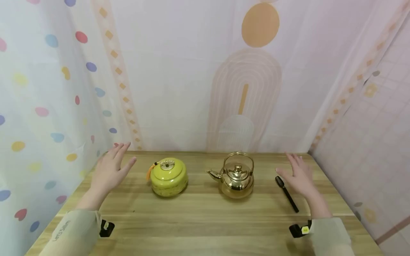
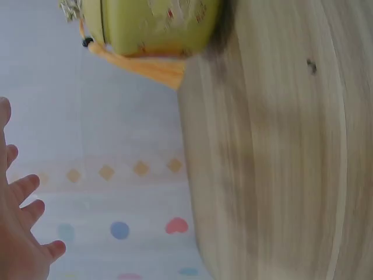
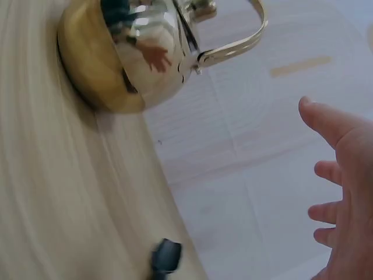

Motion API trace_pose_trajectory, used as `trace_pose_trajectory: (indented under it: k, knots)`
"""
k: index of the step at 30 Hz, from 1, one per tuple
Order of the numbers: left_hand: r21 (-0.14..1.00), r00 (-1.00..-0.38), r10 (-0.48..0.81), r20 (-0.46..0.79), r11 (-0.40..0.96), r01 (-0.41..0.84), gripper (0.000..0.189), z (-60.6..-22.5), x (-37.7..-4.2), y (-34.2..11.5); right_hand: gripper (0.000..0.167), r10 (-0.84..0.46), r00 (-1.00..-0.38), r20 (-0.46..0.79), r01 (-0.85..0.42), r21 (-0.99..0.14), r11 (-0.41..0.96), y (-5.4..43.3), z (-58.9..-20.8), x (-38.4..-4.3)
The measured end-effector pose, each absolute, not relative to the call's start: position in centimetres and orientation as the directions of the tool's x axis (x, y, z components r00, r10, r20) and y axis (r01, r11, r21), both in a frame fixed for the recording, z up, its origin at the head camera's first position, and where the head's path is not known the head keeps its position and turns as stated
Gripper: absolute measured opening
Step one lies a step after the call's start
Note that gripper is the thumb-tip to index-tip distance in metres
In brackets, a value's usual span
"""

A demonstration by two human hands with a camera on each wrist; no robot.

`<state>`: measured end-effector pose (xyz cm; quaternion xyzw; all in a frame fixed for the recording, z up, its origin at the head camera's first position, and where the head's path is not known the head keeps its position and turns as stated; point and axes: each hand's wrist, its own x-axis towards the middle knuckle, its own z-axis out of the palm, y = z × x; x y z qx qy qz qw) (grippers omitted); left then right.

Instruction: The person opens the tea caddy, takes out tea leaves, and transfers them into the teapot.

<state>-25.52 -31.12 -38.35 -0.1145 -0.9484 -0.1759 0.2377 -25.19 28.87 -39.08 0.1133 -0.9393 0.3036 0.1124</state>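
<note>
A yellow lidded jar (image 1: 169,179) with an orange tassel (image 1: 149,172) stands left of centre on the wooden table. My left hand (image 1: 110,169) hovers to its left, fingers spread and holding nothing; the left wrist view shows those fingers (image 2: 30,213) apart from the jar (image 2: 160,26). Right of centre sits a shiny gold teapot (image 1: 237,181), its spout towards the jar and its handle upright. A black spoon (image 1: 287,195) lies on the table right of the teapot. Close beside the spoon's bowl, my right hand (image 1: 298,174) is raised with fingers extended, holding nothing.
The wooden table (image 1: 192,227) ends at a patterned curtain (image 1: 173,89) behind the jar and teapot. Another curtain with coloured dots (image 1: 41,142) hangs on the left, and a pale tile-patterned surface (image 1: 381,142) rises on the right.
</note>
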Motion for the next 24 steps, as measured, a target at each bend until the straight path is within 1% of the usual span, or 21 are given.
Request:
trace_pose_trajectory:
  k: [3, 6, 12, 14, 18, 24]
  knots:
    - [0.276, -0.831, 0.143, 0.537, 0.901, 0.334, 0.061, -38.3, -24.7, -29.6, 0.074, -0.111, -0.945, 0.309, -0.294, -0.645, 0.706, 28.7, -40.5, -24.0]
    - [0.299, -0.819, 0.159, 0.551, 0.879, 0.372, 0.061, -38.3, -23.9, -28.0, 0.068, -0.066, -0.953, 0.296, -0.269, -0.726, 0.633, 28.8, -42.1, -23.1]
    - [0.393, -0.797, 0.170, 0.580, 0.799, 0.456, 0.064, -38.4, -22.8, -24.1, 0.060, 0.039, -0.973, 0.227, -0.167, -0.814, 0.556, 29.9, -44.7, -22.1]
    - [0.437, -0.800, 0.174, 0.575, 0.761, 0.479, 0.065, -38.6, -22.4, -22.6, 0.058, 0.066, -0.976, 0.208, -0.140, -0.831, 0.539, 30.2, -45.2, -21.9]
    - [0.503, -0.797, 0.201, 0.569, 0.682, 0.531, 0.065, -39.2, -21.8, -19.1, 0.054, 0.095, -0.974, 0.208, -0.122, -0.825, 0.552, 30.6, -45.7, -21.8]
    - [0.601, -0.815, 0.247, 0.523, 0.571, 0.559, 0.065, -40.4, -21.5, -14.0, 0.048, 0.084, -0.965, 0.248, -0.160, -0.813, 0.559, 30.6, -45.9, -21.9]
